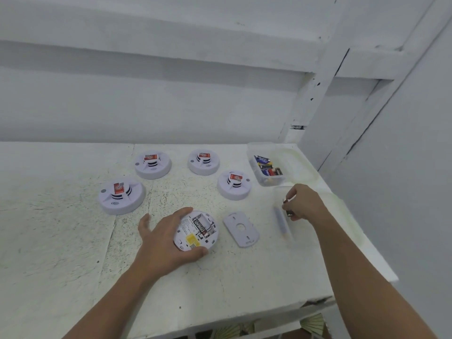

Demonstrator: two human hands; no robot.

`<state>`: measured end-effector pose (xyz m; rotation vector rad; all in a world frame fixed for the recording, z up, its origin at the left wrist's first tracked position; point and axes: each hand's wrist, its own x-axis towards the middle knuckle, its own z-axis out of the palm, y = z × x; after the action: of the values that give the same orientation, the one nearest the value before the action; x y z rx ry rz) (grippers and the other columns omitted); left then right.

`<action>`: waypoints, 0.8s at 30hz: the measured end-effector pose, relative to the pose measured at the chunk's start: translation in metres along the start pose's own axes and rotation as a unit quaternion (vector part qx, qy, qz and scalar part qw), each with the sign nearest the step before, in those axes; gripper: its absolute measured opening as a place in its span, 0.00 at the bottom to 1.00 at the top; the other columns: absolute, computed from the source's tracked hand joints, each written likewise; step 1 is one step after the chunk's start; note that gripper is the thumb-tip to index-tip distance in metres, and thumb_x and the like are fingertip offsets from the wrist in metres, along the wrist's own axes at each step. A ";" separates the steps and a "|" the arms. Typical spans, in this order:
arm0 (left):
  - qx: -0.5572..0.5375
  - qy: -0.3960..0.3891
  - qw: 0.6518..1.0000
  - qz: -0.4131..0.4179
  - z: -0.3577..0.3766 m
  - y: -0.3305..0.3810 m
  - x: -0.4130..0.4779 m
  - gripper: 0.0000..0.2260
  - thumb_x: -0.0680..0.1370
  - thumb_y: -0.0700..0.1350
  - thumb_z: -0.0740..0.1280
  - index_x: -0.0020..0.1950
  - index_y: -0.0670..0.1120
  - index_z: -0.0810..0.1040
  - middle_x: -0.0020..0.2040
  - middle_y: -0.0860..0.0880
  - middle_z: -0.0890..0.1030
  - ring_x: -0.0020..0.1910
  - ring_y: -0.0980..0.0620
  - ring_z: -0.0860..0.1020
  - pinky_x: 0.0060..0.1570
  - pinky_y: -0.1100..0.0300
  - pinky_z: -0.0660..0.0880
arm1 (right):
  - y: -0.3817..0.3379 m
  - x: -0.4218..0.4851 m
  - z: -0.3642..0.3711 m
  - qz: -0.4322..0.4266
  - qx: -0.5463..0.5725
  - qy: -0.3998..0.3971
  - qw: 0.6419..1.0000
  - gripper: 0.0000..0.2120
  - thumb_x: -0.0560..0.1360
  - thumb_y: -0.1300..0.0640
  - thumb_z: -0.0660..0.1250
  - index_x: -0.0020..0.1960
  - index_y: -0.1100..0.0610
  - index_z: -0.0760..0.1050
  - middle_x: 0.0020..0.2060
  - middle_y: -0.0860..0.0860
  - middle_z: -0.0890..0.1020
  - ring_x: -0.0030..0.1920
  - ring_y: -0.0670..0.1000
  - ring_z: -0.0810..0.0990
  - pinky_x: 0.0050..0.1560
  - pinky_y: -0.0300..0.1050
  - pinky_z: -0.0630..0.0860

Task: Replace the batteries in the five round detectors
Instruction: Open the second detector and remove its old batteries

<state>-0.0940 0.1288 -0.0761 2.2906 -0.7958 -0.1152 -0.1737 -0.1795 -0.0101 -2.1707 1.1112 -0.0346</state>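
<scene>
Where a white, speckled worktop (61, 241) meets a white wall, five round white detectors are laid out. The leftmost detector (121, 196) sits face up toward the middle of the worktop, with a red label on its raised centre. Behind it and to the right, the second detector (152, 164) stands face up near the back edge.

The left hand (166, 243) grips the overturned detector (195, 231) toward the front of the worktop. Its fingers curl over the far rim and its thumb presses the near rim. The open back of this detector shows a black battery (201, 227) lying in its compartment and a yellow sticker (191, 238).

The third detector (203, 161) stands near the back edge, and the fourth detector (234, 184) sits a little forward and right of it. Both are face up.

A flat white cover plate (241, 228) lies just right of the overturned detector, not touching it. Near the back right corner, a clear tub (254, 152) holds loose batteries. In front of it, by the right edge, the right hand (302, 201) hovers over a second clear tub (281, 223), which is blurred. Its thumb and fingertips pinch a small dark object (287, 207) that is too small to identify.
</scene>
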 end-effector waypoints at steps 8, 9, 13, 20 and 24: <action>0.005 -0.001 1.000 -0.013 0.002 -0.003 -0.001 0.42 0.57 0.76 0.63 0.69 0.63 0.62 0.58 0.64 0.72 0.59 0.66 0.62 0.68 0.56 0.29 | -0.001 0.002 0.009 0.016 -0.005 -0.008 1.000 0.10 0.71 0.69 0.68 0.36 0.57 0.73 0.41 0.59 0.81 0.43 0.60 0.82 0.46 0.55 0.82; 0.004 -0.001 1.000 -0.014 0.002 -0.002 -0.001 0.42 0.57 0.75 0.63 0.69 0.63 0.62 0.57 0.64 0.71 0.59 0.67 0.62 0.68 0.56 0.29 | -0.001 0.003 0.009 0.016 -0.006 -0.005 1.000 0.10 0.71 0.69 0.68 0.36 0.57 0.73 0.42 0.59 0.82 0.44 0.61 0.83 0.47 0.56 0.82; 0.001 0.002 1.000 -0.012 0.002 -0.002 -0.001 0.42 0.57 0.75 0.63 0.69 0.63 0.62 0.57 0.64 0.72 0.58 0.71 0.61 0.68 0.55 0.29 | 0.001 0.003 0.008 0.020 -0.007 -0.001 1.000 0.10 0.71 0.68 0.68 0.37 0.56 0.73 0.43 0.58 0.81 0.46 0.61 0.82 0.47 0.56 0.82; 0.004 -0.004 1.000 -0.018 -0.001 0.001 -0.002 0.44 0.56 0.75 0.61 0.70 0.62 0.62 0.57 0.64 0.69 0.59 0.67 0.60 0.68 0.55 0.30 | 0.001 0.003 -0.003 0.008 -0.030 0.013 0.999 0.08 0.74 0.66 0.67 0.38 0.58 0.72 0.38 0.57 0.80 0.43 0.61 0.83 0.49 0.56 0.81; -0.002 -0.004 1.000 -0.017 -0.001 0.002 -0.002 0.44 0.56 0.75 0.61 0.70 0.61 0.62 0.56 0.64 0.70 0.59 0.65 0.63 0.68 0.55 0.30 | -0.009 -0.003 -0.016 -0.045 -0.038 0.071 0.996 0.04 0.76 0.61 0.64 0.42 0.59 0.73 0.36 0.55 0.80 0.36 0.58 0.82 0.32 0.43 0.75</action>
<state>-0.0962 0.1298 -0.0741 2.3013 -0.7598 -0.1408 -0.1739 -0.1827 0.0080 -2.3152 1.1085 -0.1917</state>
